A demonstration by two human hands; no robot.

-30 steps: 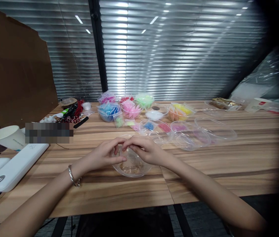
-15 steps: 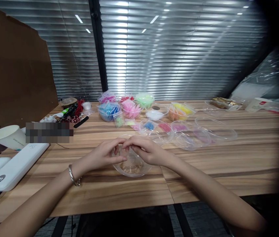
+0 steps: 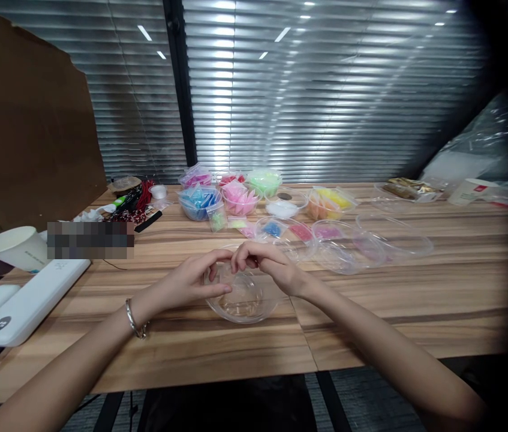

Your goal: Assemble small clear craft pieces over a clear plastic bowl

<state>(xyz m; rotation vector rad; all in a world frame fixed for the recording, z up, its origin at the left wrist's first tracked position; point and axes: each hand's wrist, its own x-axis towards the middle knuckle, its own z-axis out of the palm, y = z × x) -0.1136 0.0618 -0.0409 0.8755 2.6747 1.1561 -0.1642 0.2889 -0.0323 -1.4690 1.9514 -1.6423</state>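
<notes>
Both hands are over a clear plastic bowl (image 3: 254, 309) near the front of the table. My left hand (image 3: 193, 277) curves above the bowl's left side, thumb below and fingers above. Between its thumb and fingers is a small, see-through piece that looks like a clear plastic bag (image 3: 227, 276), its edges hard to make out. My right hand (image 3: 276, 267) is bent over the bowl's far right side, fingers curled and pressed together close to the left fingertips. Whatever those right fingers hold is hidden. No coloured contents show inside the bowl.
Behind stand bowls of blue packets (image 3: 198, 204), pink packets (image 3: 240, 201) and yellow and orange packets (image 3: 328, 204). Clear lids (image 3: 343, 258) lie in front of them. At left are a paper cup (image 3: 15, 249), a white power bank (image 3: 33, 306) and a cardboard sheet (image 3: 29, 120).
My right hand has lifted slightly and shifted right, its fingers curling more tightly. My left hand stays nearly in place, and the bowl has not moved.
</notes>
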